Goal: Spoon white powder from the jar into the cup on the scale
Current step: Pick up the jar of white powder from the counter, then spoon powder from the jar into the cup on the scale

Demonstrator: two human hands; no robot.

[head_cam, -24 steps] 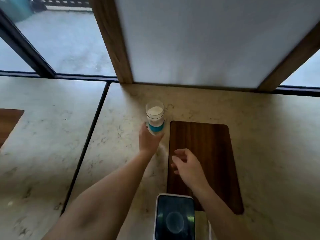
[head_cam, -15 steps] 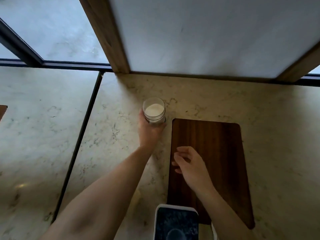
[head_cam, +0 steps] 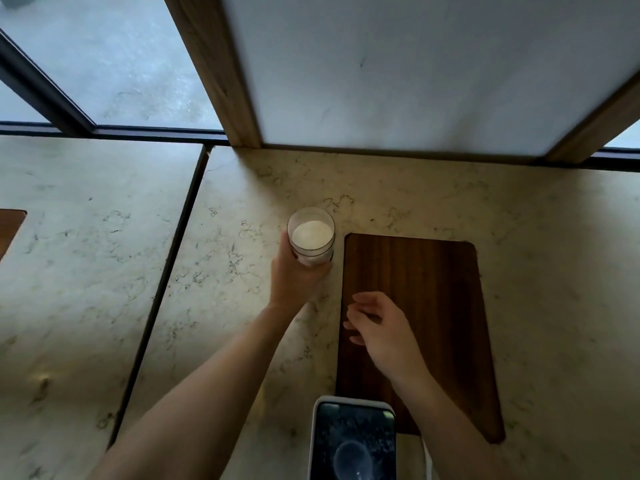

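Note:
A clear glass jar holding white powder stands open on the marble counter, just left of a dark wooden board. My left hand is wrapped around the jar's near side. My right hand hovers over the board's left part, fingers loosely curled and apart, holding nothing. At the bottom edge lies a white-framed device with a dark glossy top, and a round pale shape shows on it. No cup or spoon is clearly visible.
The marble counter runs back to a white wall panel with wooden trim. A dark seam divides the counter on the left. Another wooden piece shows at the far left edge.
The view has tilted down and closer, so the jar is seen more from above. My left hand keeps its hold on the jar; my right hand stays over the board.

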